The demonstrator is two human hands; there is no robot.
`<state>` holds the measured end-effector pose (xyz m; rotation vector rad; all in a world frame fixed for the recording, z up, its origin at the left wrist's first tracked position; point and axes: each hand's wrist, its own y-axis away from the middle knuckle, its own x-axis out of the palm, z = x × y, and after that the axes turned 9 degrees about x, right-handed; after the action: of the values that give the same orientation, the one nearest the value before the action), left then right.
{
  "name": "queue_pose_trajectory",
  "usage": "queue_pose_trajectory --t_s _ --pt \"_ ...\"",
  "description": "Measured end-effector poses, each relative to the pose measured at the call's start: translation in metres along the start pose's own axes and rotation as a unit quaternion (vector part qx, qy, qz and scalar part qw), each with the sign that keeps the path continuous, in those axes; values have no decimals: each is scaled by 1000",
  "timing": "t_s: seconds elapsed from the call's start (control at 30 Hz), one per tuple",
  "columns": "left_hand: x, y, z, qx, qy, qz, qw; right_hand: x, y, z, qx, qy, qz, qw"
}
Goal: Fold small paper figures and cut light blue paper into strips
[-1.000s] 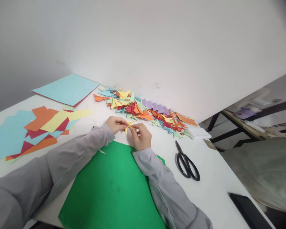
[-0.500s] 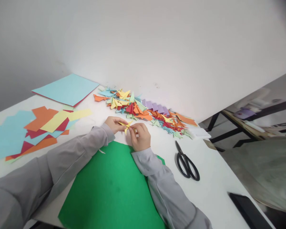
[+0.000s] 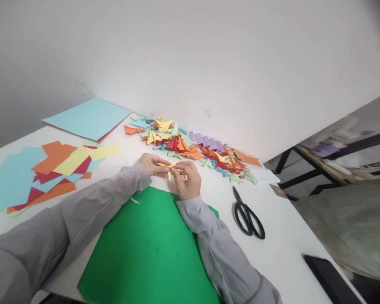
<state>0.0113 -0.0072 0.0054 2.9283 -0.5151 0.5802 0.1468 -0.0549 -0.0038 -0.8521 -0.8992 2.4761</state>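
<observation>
Between my two hands is a small yellow folded paper piece with pointed ends, probably an origami crane, held just above the white table. My left hand pinches one side of it between thumb and fingers. On the other side my right hand pinches it too, with the fingers curled. Parts of the paper are hidden by my fingertips. Just beyond my hands lies a heap of small folded paper pieces in yellow, orange, red, blue, green and purple. A green sheet spreads out below my forearms.
Black-handled scissors lie to the right, and a dark flat device sits near the table's right edge. Loose coloured paper strips overlap at the left. A light-blue sheet rests near the wall behind.
My right fingers have shifted slightly on the yellow folded paper, and its points sit at a different angle. Both hands keep hold of it in nearly the same place.
</observation>
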Motion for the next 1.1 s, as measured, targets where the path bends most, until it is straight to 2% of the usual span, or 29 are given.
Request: queue_pose_trajectory --t_s 0.2,0.5,0.8,1.1 --pt "2 1 -7 -36 12 19 999 1 -1 -4 24 -34 -27 999" --pt "-1 -1 3 72 -40 31 996 1 -2 -13 37 7 -50 998" --pt "0 0 -1 41 -59 33 997 0 -3 -13 8 17 -33 999" --pt "0 -1 3 77 -85 31 993 0 -3 -14 6 18 -23 1000"
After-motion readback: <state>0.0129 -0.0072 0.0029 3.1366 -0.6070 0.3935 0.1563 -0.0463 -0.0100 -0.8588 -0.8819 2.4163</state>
